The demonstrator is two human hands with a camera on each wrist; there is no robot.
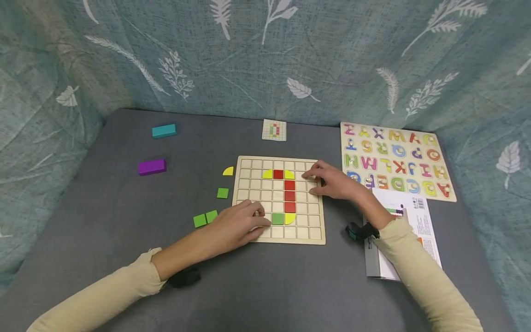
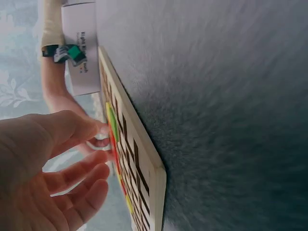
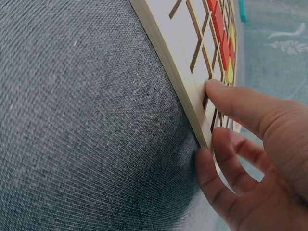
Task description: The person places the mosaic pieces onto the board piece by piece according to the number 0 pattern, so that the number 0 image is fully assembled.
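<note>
The wooden grid board (image 1: 303, 233) lies in the middle of the table. On it a column of red square tiles (image 1: 289, 196) runs down to a yellow quarter-round tile (image 1: 289, 218), with a green square tile (image 1: 277, 218) beside that. Along the top, another red tile sits between two yellow quarter-rounds. My left hand (image 1: 236, 224) reaches over the board's lower left, fingertips just left of the green tile; thumb and fingers stand apart in the left wrist view, with no piece seen between them. At the board's right edge, my right hand (image 1: 333, 180) rests its loosely bent fingers.
Left of the board lie a loose yellow quarter-round (image 1: 228, 171) and several green squares (image 1: 222, 193). A small pattern card (image 1: 274, 130) is behind it. A letter puzzle (image 1: 398, 159) and white box (image 1: 429, 230) stand right; purple (image 1: 152, 167) and teal (image 1: 164, 131) blocks lie far left.
</note>
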